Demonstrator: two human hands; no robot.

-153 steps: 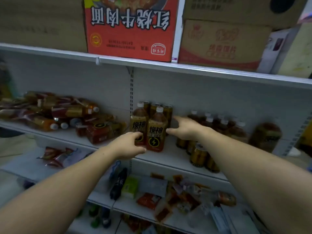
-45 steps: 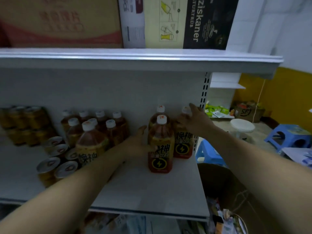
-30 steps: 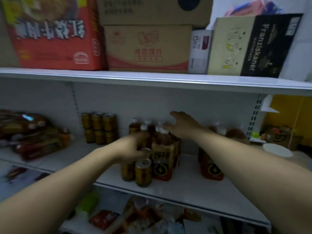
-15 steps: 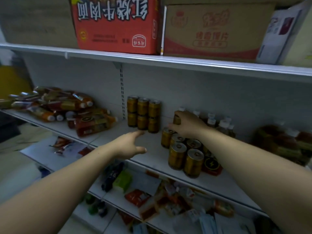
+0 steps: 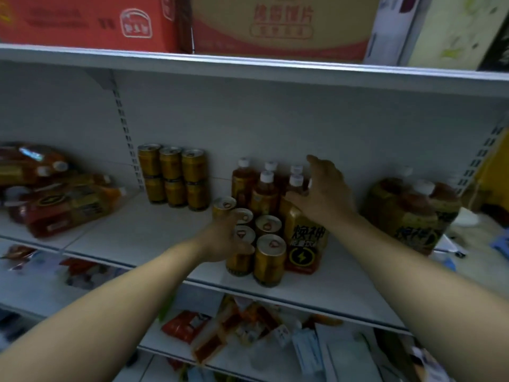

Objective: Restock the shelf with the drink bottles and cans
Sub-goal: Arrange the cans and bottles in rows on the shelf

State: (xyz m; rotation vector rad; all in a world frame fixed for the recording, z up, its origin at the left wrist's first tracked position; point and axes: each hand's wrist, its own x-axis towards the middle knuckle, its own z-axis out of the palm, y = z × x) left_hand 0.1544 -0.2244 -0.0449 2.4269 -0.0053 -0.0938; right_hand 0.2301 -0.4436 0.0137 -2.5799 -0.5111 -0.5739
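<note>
Now the gold cans (image 5: 249, 244) are clasped by the left hand (image 5: 223, 238), previously empty; the right hand (image 5: 325, 194) is spread over a bottle (image 5: 303, 238), so grouping continues.

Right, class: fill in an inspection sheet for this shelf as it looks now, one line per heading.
Surface: white shelf, partly bare.
Job's things: loose gold cans at front; stacked cans behind; bottles upright.
Clutter: wrapped bottle packs lying at left.
Grippers: left hand against the cans; right hand spread over the large bottle.
Cables: nothing seen.
Surroundings: cartons above, snack packets below.
</note>
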